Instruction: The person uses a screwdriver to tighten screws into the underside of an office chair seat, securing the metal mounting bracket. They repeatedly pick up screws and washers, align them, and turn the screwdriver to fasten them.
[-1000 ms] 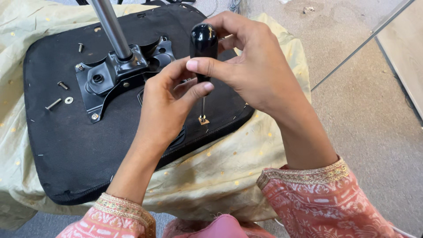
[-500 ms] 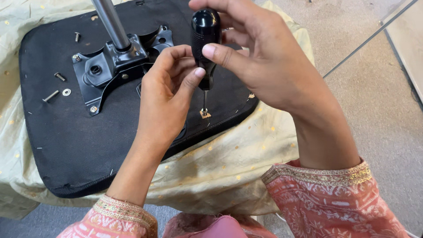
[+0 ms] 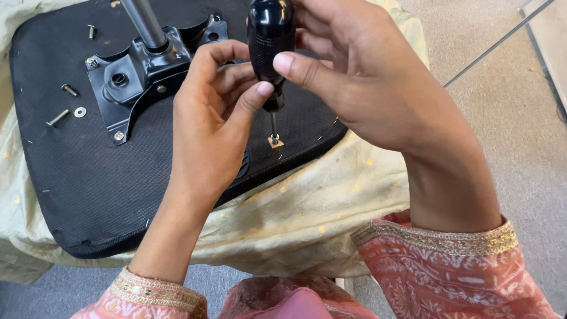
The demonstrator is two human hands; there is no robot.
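A black-handled screwdriver (image 3: 270, 41) stands upright, its tip on a small screw (image 3: 274, 142) in the underside of a black chair seat (image 3: 88, 177). My right hand (image 3: 360, 88) grips the handle from the right, thumb across it. My left hand (image 3: 212, 124) steadies the lower handle with thumb and fingers. A black metal bracket (image 3: 147, 71) with a grey column (image 3: 142, 20) is bolted on the seat at upper left.
Loose bolts (image 3: 58, 118) and a washer (image 3: 80, 111) lie on the seat's left side. The seat rests on a pale yellow cloth (image 3: 307, 218). Grey carpet (image 3: 520, 118) lies to the right.
The view has drawn closer and both hands with the screwdriver sit higher in the frame. The tool's tip stays on the same screw.
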